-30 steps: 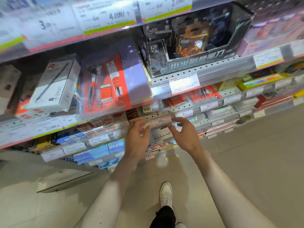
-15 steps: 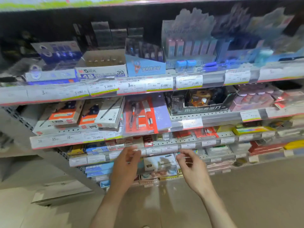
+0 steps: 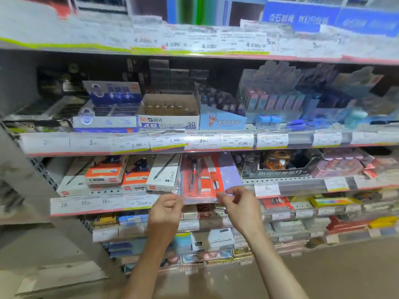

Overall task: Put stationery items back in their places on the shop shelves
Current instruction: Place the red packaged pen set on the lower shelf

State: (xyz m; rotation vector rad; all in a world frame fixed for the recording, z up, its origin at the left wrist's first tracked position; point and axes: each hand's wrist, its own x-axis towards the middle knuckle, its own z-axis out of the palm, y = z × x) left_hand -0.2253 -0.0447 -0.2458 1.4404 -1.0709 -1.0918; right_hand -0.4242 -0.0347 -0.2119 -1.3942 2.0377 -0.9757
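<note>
A clear-wrapped pen set (image 3: 207, 178) with a red and purple card and two pens leans on the middle shelf (image 3: 302, 183). My left hand (image 3: 166, 210) pinches its lower left corner. My right hand (image 3: 241, 203) pinches its lower right edge. Both hands are up at the shelf's front lip, arms reaching from below.
White pen boxes (image 3: 163, 174) and orange boxes (image 3: 105, 172) stand left of the set. A black display box (image 3: 280, 165) sits to its right. An eraser carton (image 3: 169, 117) is on the shelf above. Price labels (image 3: 266, 188) line every shelf edge. Lower shelves hold flat packs.
My view has tilted up from the floor to the shelves. Both hands rose from the lower shelf's label strip to the pen set and took hold of its bottom edge.
</note>
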